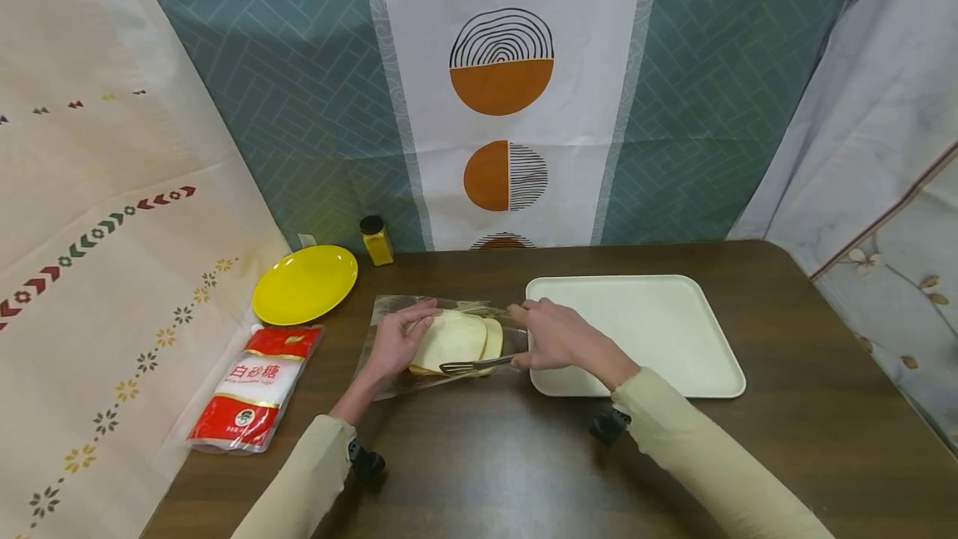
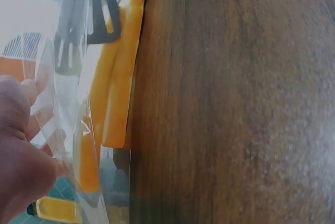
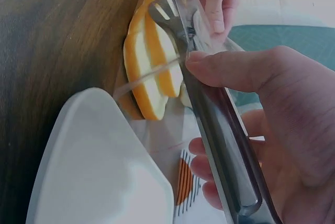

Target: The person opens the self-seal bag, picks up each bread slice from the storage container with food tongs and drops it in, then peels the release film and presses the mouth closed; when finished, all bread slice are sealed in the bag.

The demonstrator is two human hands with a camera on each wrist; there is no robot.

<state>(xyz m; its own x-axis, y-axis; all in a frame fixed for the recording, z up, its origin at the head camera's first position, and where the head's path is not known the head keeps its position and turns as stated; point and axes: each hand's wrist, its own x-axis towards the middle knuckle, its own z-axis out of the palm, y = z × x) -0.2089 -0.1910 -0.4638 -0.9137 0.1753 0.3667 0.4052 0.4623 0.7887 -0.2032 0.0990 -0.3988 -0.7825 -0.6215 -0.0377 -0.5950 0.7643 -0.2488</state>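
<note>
Slices of bread (image 1: 449, 341) with golden crusts lie stacked inside a clear plastic bag (image 1: 387, 304) on the table. My left hand (image 1: 397, 346) holds the bag's upper film at its left side, fingers showing behind the film in the left wrist view. With my right hand (image 1: 561, 334) I grip metal tongs (image 3: 217, 124), thumb on top and fingers beneath. Their slotted end (image 3: 170, 12) reaches into the bag's right-hand opening, beside the slices. In the head view the tongs' tip overlaps the front edge of the stack.
A white tray (image 1: 629, 331) stands right of the bag, close to my right hand. To the left are a yellow plate (image 1: 305, 285) and a red-and-white sugar bag (image 1: 254, 389). A yellow jar with a black lid (image 1: 377, 241) stands at the back, by the patterned curtain (image 1: 322, 106).
</note>
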